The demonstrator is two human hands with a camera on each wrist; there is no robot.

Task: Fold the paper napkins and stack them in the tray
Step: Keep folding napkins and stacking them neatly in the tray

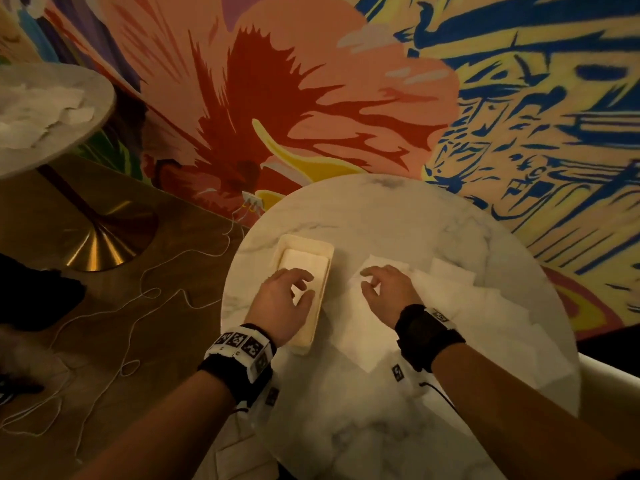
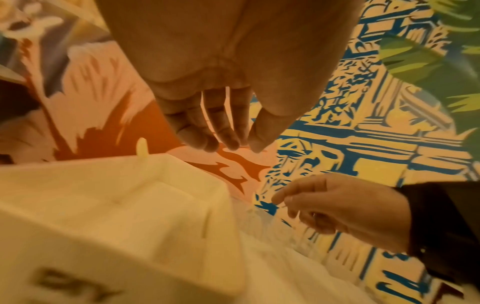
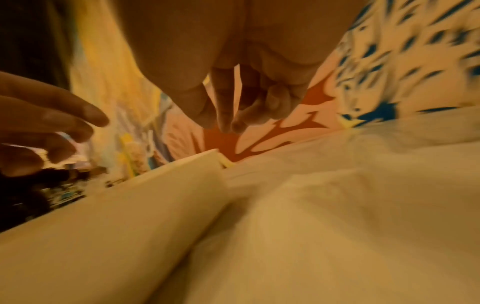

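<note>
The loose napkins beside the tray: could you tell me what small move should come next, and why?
Probably lower the right hand to pinch the nearest unfolded napkin. It hovers empty above the spread, while the left hand hangs open over the folded stack in the tray.

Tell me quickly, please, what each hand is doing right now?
Left hand: open, holding nothing, above the cream rectangular plastic tray.
Right hand: open, holding nothing, above the unfolded white paper napkins.
</note>
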